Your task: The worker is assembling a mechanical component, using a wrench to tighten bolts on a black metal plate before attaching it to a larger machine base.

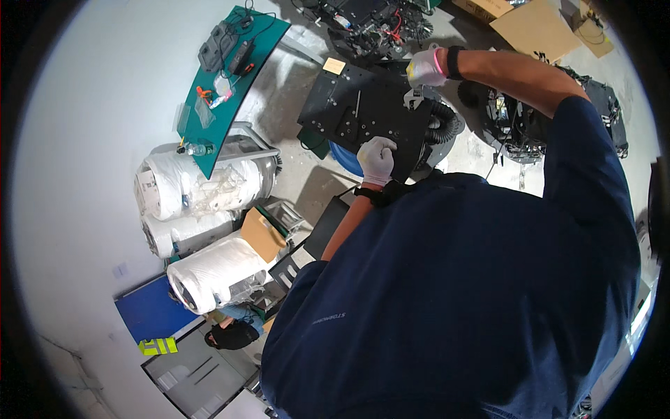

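A black flat panel with holes, slots and small fittings lies in front of me. My left hand, in a white glove, is closed at the panel's near edge; what its fingers hold, if anything, is hidden. My right hand, gloved and with a pink cuff, is closed at the panel's far right corner. Just below it sits a small silver metal piece, and I cannot tell whether the fingers grip it. A black ribbed hose curves beside the panel. A small tan block rests on its far left corner.
Opened machine bases with wiring stand behind and to the right. A green-topped table holds tools and a bottle. White wrapped cylinders stand at left. Cardboard lies at the far right. Another person is at lower left.
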Demonstrator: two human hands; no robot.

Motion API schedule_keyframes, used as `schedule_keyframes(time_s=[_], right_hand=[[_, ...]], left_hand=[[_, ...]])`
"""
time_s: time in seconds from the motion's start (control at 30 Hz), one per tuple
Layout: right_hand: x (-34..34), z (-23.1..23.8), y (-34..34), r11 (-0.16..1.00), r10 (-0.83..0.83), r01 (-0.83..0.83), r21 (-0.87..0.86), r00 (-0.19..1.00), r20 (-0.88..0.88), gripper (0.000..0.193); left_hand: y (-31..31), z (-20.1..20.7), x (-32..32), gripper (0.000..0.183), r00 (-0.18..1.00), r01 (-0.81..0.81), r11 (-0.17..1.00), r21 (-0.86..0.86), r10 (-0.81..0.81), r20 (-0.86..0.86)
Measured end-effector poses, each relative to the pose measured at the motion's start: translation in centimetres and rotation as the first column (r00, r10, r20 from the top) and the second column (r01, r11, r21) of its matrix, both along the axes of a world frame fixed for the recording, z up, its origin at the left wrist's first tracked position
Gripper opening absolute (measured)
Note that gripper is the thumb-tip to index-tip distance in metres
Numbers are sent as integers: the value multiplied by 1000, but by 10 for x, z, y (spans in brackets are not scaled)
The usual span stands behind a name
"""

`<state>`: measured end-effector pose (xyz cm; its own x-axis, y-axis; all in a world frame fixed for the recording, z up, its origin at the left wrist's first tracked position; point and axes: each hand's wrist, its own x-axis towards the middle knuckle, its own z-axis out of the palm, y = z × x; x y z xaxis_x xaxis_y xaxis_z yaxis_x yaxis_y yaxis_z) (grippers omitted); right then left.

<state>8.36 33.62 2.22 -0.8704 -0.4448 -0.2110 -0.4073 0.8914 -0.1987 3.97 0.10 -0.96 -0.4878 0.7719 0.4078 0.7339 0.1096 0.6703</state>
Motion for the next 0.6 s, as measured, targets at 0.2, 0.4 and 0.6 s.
schedule_keyframes(time_s=[0.2,0.4,0.6], right_hand=[[-2,20,-12,994,55,-55,97,998,8,14],[30,5,-20,980,-188,197,8,946,-264,15],[28,12,-27,934,-335,346,88,934,-121,28]], left_hand=[[-3,-1,-1,15,1000,-7,999,32,6,15],[-6,2,-5,19,999,31,999,-28,-31,10],[-5,1,-6,19,997,71,997,-22,-70,37]])
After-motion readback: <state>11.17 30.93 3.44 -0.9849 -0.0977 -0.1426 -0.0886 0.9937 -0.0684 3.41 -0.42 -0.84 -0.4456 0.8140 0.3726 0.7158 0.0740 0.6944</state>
